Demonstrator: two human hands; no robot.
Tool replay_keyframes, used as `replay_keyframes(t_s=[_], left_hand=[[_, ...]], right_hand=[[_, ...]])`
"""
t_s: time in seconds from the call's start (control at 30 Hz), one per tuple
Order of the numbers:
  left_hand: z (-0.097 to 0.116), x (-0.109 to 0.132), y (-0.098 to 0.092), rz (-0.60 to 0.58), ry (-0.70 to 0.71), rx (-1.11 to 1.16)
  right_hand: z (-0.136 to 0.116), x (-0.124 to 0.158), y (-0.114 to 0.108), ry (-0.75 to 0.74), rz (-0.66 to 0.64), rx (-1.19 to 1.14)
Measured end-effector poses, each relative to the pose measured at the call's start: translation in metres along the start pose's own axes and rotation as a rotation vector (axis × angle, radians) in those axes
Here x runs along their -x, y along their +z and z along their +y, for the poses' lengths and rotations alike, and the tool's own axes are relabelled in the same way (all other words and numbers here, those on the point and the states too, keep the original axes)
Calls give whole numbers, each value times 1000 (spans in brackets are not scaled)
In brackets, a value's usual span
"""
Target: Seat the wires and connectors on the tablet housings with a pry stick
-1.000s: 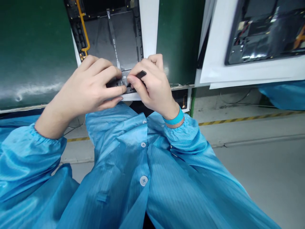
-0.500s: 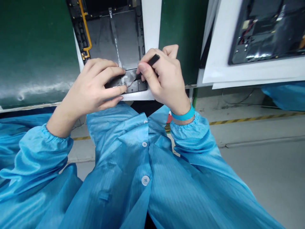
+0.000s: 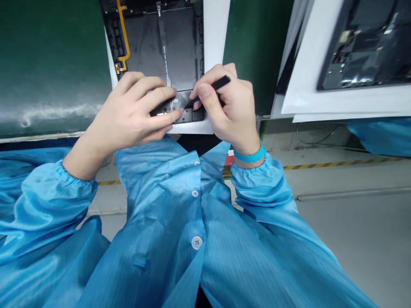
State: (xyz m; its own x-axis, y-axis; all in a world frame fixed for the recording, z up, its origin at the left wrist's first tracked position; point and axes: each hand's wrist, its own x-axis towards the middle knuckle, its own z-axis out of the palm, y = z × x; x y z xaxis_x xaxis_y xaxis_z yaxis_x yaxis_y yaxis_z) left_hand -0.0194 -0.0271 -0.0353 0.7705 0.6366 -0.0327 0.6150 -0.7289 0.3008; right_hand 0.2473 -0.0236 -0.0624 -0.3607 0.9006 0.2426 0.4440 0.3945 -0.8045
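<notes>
The right hand (image 3: 229, 111) pinches a black spudger (image 3: 213, 87) firmly, its tip at the tablet housing (image 3: 160, 47). The left hand (image 3: 128, 115) rests half-open on the housing's lower end, gripping nothing.

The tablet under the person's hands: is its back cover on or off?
Off: the tablet lies open, showing a dark inner panel, a ribbon cable and a yellow flex strip.

Left hand (image 3: 131, 113) palm-down, fingers extended forward; right hand (image 3: 229, 109) pinched closed, thumb and fingers together, wrist bent;
</notes>
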Motion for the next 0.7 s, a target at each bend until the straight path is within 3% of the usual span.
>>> replay_keyframes(t_s=[0.17, 0.4, 0.7], left_hand=[[7, -2, -8, -42, -51, 59], [0, 14, 0, 7, -68, 94], [-2, 8, -3, 23, -31, 66]], right_hand=[[2, 3, 0, 7, -23, -23], [1, 3, 1, 7, -40, -40], [4, 1, 4, -82, -38, -25]])
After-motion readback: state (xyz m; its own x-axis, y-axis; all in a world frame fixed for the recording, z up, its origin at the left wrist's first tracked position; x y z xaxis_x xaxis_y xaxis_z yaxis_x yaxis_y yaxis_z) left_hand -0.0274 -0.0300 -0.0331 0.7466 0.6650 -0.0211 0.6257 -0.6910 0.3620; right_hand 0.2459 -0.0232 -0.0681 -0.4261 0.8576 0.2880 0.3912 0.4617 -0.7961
